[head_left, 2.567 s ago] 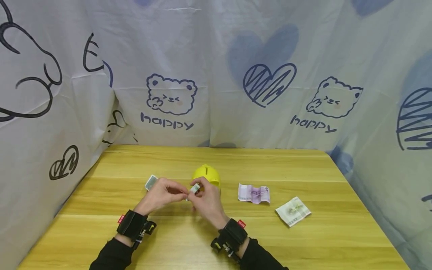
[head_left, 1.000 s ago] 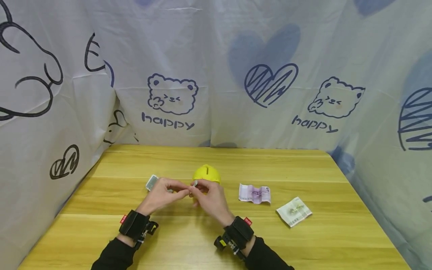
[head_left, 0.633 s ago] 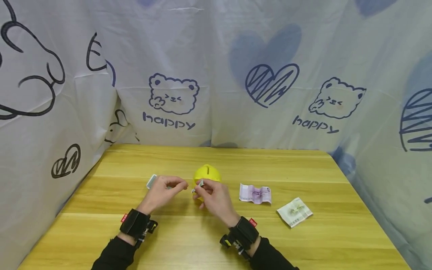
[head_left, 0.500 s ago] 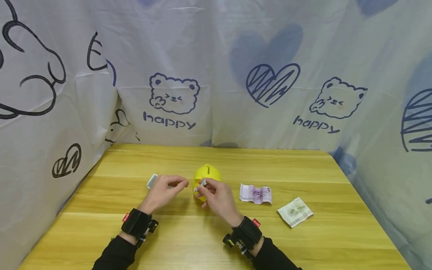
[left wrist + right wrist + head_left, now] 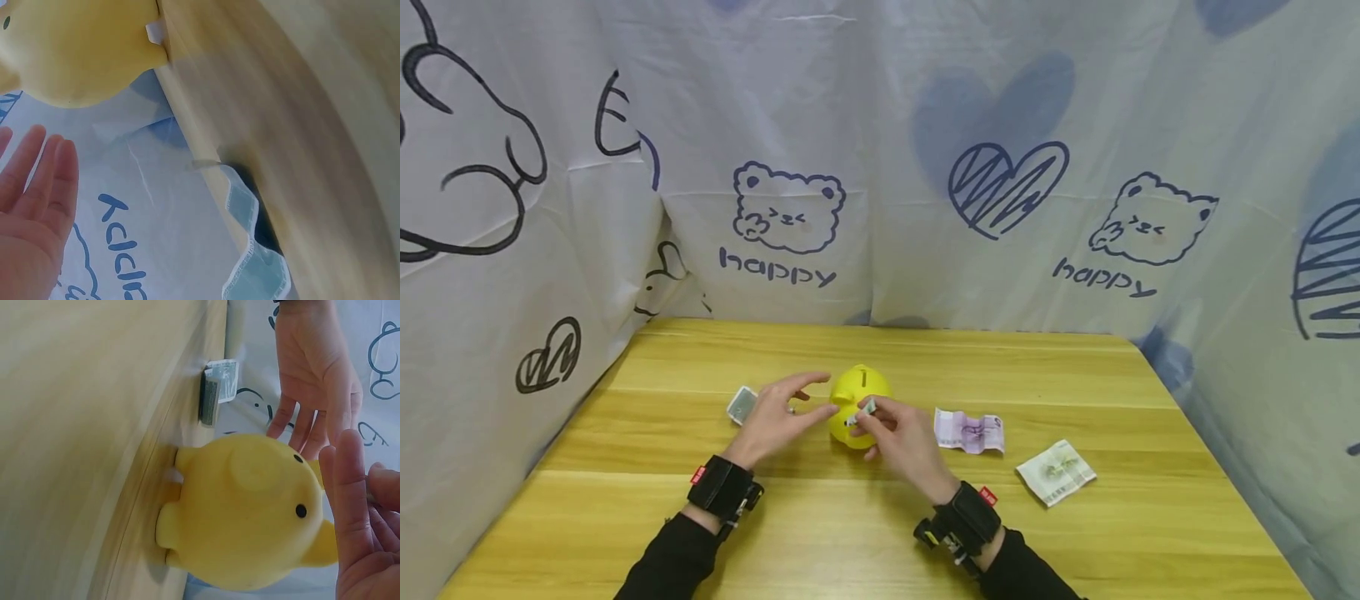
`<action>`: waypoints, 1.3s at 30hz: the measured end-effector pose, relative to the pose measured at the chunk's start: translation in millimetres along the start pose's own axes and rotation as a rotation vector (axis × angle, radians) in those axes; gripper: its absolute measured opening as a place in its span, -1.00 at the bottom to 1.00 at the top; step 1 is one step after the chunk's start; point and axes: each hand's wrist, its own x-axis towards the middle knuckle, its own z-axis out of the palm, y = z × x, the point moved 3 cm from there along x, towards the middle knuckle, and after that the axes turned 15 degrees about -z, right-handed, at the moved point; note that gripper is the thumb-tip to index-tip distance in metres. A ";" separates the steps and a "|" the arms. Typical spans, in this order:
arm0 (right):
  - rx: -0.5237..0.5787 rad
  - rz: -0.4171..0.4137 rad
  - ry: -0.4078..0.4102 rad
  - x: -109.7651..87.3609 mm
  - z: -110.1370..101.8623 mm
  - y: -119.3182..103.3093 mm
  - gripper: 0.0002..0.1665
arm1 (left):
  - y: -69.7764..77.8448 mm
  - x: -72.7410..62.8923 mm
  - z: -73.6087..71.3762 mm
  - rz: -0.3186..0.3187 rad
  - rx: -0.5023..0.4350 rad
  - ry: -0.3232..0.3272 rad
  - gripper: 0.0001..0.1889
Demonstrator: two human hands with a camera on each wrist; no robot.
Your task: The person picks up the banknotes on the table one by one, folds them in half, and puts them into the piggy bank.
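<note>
A yellow piggy bank [image 5: 847, 385] with a coin slot on top stands in the middle of the table. My right hand [image 5: 910, 442] is at its right front and pinches a small folded banknote [image 5: 870, 407] between thumb and fingers. My left hand [image 5: 778, 421] reaches toward the pig's left side, thumb and fingers spread and holding nothing. In the right wrist view the pig [image 5: 244, 519] faces the camera, its snout, eyes and feet showing. The fingers of the right hand [image 5: 359, 531] largely hide the folded note there.
Behind the left hand lies a creased green banknote [image 5: 742, 405], which stands up wavy in the left wrist view. Right of the pig are a purple banknote [image 5: 967, 431] and a pale green banknote [image 5: 1056, 472]. A printed cloth [image 5: 895, 250] hangs behind the wooden table [image 5: 820, 533].
Both hands were together at the folded note; the left let go of it and opened toward the pig. The right hand has moved right with the note, uncovering more of the pig.
</note>
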 end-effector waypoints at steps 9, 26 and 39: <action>0.001 -0.101 0.044 -2.5 -10.1 3.0 -0.77 | 2.7 4.7 8.7 0.004 0.014 -0.003 -0.26; -0.045 -0.111 0.094 0.6 -20.3 4.8 -0.79 | 8.0 23.0 26.8 -0.114 -0.003 -0.080 -0.02; -0.066 -0.119 0.130 4.1 -25.0 3.4 -0.79 | 6.5 24.6 40.3 -0.155 -0.006 -0.218 0.11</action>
